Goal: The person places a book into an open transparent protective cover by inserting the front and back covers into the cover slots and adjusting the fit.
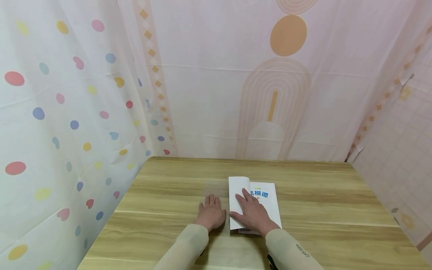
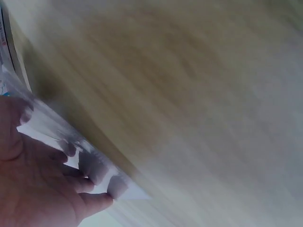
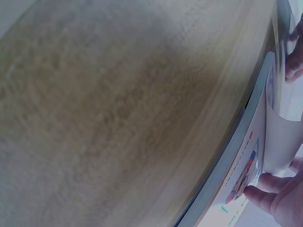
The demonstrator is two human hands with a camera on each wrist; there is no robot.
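Observation:
A thin white book (image 1: pixel 266 202) with blue characters on its cover lies on the wooden table (image 1: pixel 320 210). A white flap (image 1: pixel 237 191) is folded over the book's left part. My right hand (image 1: pixel 251 213) presses flat on that flap with spread, straight fingers. Left of the book, my left hand (image 1: pixel 210 213) lies palm down on a clear plastic sheet (image 1: pixel 212 187) that spreads over the table. In the left wrist view the left hand (image 2: pixel 42 184) rests on the clear sheet (image 2: pixel 90 163). The right wrist view shows the book's edge (image 3: pixel 241 161), the curved flap (image 3: pixel 281 137) and a right fingertip (image 3: pixel 265 191).
Patterned fabric curtains (image 1: pixel 236 93) close off the table at the back, left and right. Bare wood (image 1: pixel 168 180) lies to the left, right and behind the book. Both sleeves (image 1: pixel 287 251) reach in from the near edge.

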